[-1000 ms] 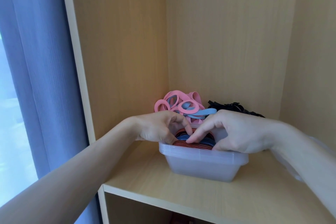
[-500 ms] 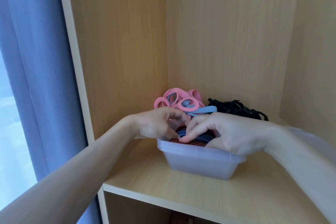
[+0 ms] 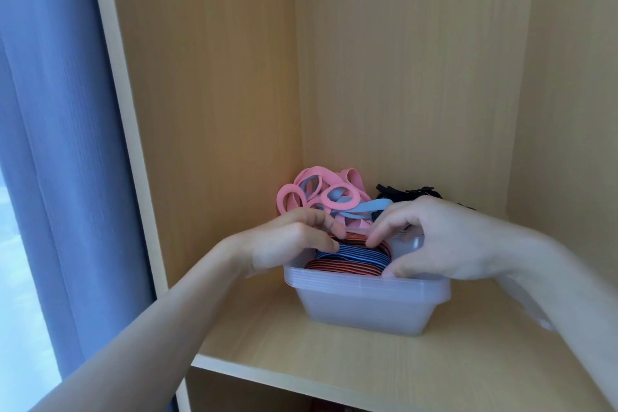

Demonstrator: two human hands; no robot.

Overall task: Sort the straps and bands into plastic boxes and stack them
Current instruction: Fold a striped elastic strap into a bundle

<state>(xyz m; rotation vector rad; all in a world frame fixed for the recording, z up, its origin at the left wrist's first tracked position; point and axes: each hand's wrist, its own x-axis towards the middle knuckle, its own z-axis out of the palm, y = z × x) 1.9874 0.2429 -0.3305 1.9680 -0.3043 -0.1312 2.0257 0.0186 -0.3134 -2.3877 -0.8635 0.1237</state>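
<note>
A stack of clear plastic boxes (image 3: 364,308) stands on the wooden shelf (image 3: 368,365). Striped red and blue bands (image 3: 351,259) fill the top box. My left hand (image 3: 291,244) is at the box's left rim, fingers curled, fingertips on the striped bands. My right hand (image 3: 431,241) covers the right side of the box, fingers bent down onto the bands, thumb at the front rim. Behind the box lies a heap of pink and light-blue bands (image 3: 321,197). Black straps (image 3: 408,192) lie behind my right hand, partly hidden.
The shelf is a narrow wooden compartment with a left wall (image 3: 214,110), a back wall (image 3: 401,77) and a right wall (image 3: 575,94). A blue curtain (image 3: 57,144) hangs to the left outside. The shelf's front edge lies below the box.
The view shifted slightly. Both hands stayed on the striped bands in the box; the right fingers lifted and spread a little, baring more of the bands.
</note>
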